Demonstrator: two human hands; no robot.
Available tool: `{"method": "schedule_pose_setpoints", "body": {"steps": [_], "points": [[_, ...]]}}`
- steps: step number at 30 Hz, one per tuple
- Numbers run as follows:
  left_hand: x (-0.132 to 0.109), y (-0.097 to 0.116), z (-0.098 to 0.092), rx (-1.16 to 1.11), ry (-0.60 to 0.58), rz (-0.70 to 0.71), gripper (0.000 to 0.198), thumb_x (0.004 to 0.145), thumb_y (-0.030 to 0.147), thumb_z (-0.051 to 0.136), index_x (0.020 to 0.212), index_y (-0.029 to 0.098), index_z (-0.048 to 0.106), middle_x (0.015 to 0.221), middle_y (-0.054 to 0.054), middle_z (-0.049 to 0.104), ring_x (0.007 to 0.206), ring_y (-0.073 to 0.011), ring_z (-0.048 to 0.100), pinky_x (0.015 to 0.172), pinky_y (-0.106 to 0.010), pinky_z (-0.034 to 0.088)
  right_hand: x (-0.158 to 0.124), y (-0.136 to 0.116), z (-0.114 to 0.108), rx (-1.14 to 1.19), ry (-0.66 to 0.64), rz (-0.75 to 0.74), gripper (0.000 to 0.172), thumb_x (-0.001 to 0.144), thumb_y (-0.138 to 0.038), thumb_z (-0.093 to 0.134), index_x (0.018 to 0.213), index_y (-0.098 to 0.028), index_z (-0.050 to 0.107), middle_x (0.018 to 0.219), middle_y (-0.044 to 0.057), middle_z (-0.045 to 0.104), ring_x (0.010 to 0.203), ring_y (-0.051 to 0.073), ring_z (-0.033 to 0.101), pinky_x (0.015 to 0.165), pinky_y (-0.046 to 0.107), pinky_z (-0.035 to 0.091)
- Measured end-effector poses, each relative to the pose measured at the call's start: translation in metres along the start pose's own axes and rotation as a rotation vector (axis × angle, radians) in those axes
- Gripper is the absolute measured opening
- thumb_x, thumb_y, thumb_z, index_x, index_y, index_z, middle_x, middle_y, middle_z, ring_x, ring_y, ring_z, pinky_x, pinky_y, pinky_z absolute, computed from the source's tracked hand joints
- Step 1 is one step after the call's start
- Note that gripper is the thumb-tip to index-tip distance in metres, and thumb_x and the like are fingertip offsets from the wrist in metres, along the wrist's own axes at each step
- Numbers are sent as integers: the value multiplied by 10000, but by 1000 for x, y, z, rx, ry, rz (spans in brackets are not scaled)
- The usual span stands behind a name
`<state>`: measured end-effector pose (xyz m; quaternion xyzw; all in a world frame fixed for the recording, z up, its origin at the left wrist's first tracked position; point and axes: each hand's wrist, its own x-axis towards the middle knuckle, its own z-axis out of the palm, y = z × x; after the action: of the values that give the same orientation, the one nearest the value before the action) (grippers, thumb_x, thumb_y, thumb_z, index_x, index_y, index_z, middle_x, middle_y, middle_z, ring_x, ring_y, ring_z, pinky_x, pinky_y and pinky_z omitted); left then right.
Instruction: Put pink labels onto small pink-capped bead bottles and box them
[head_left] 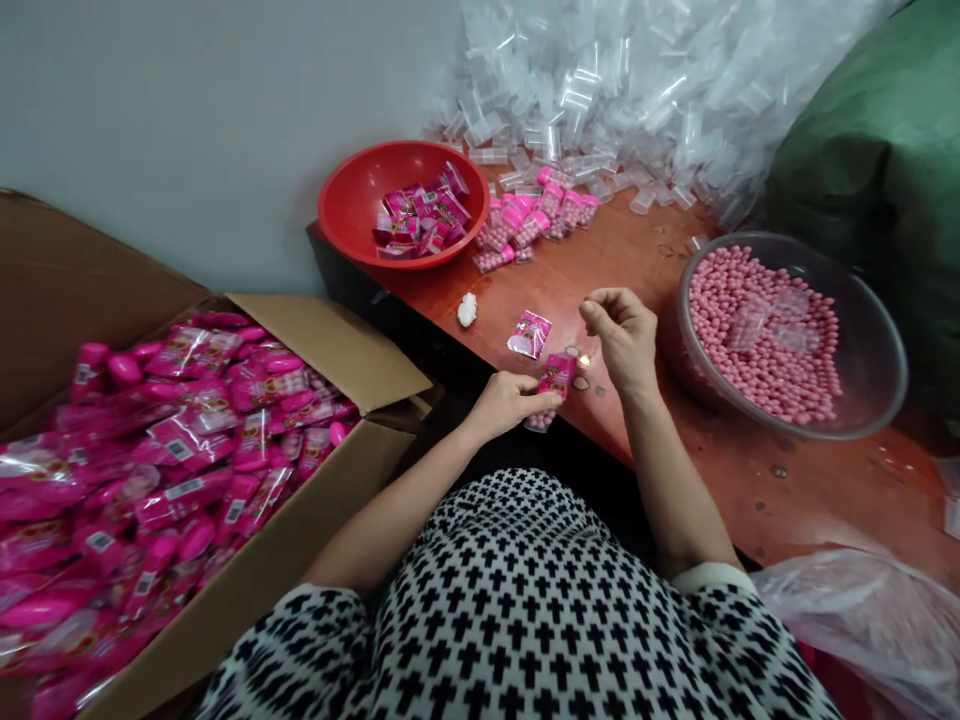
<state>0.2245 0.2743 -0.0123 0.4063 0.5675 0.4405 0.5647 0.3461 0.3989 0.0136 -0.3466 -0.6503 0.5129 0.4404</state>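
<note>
Near the table's front edge my left hand (504,408) is closed on a clear container of pink balls (541,420) with a shiny pink printed wrapper (559,374) over its upper part. My right hand (627,335) is raised to the right of it, thumb and fingers pressed together. Whatever those fingers pinch, if anything, is too small to make out. A loose pink printed wrapper (530,334) lies flat on the table just beyond the container. A small white lump (467,310) sits farther left.
A red bowl (330,215) holds pink wrappers. Beside it lie several filled pink-capped containers (517,220), with a heap of clear empty ones (585,90) behind. At right stands a tub (885,400) of pink balls. An open carton (330,345) of wrapped containers stands left.
</note>
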Motion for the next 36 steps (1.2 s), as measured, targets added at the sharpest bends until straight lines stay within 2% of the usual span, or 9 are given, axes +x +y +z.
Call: {"method": "schedule_pose_setpoints", "body": {"steps": [2,5,8,11,15,18,21,28,36], "points": [[1,-3,-1,-48,43,7,305,728,426,646,666,129,682,580,-13,652,512,-122,580,554,-245,479,-4,1,2,-2,40,-2,257,726,-419,704,823,-206,598,719,-31,577,607,89,519,571,228,443],[3,0,-4,41,69,42,280,731,400,642,650,134,678,573,-6,648,517,-123,589,571,-244,480,-13,1,6,-27,-148,40,298,701,-391,728,909,-210,617,830,-4,632,711,115,569,630,247,466],[4,6,-5,66,69,54,259,728,369,646,619,135,666,555,-4,637,505,-118,581,554,-235,470,-16,1,14,-47,-276,83,230,711,-371,716,816,-189,622,735,-19,617,653,106,551,600,239,450],[3,9,-6,-28,83,48,252,714,362,670,615,131,665,538,-3,624,485,-111,561,520,-229,452,-17,2,22,-8,-102,97,202,730,-361,694,764,-185,601,692,-23,594,632,105,541,590,237,452],[7,7,-8,-320,216,43,280,688,387,714,648,111,681,578,-26,646,506,-109,566,551,-239,463,-32,4,25,43,193,66,233,782,-399,639,919,-215,592,900,21,626,814,132,592,727,267,503],[15,8,-7,-644,319,24,302,647,383,757,679,95,670,643,-46,661,572,-112,593,614,-250,489,-53,6,25,161,42,189,326,747,-418,679,987,-233,560,922,27,637,807,142,620,673,266,535],[21,12,-3,-795,328,13,327,621,377,782,719,89,660,692,-57,668,621,-114,608,650,-247,496,-70,8,29,292,-70,333,338,715,-380,722,961,-229,545,816,-5,663,690,130,643,615,266,557],[25,16,3,-839,377,19,356,559,356,827,680,87,628,692,-67,675,608,-110,601,629,-243,495,-75,7,32,307,-25,342,260,700,-350,743,860,-204,600,740,-21,685,623,117,653,595,259,570],[16,12,10,-778,202,-44,303,559,310,825,583,79,631,538,-17,584,491,-75,517,508,-219,430,-68,22,32,442,95,350,280,643,-329,785,761,-198,567,637,-48,665,519,92,620,534,223,545]]}}
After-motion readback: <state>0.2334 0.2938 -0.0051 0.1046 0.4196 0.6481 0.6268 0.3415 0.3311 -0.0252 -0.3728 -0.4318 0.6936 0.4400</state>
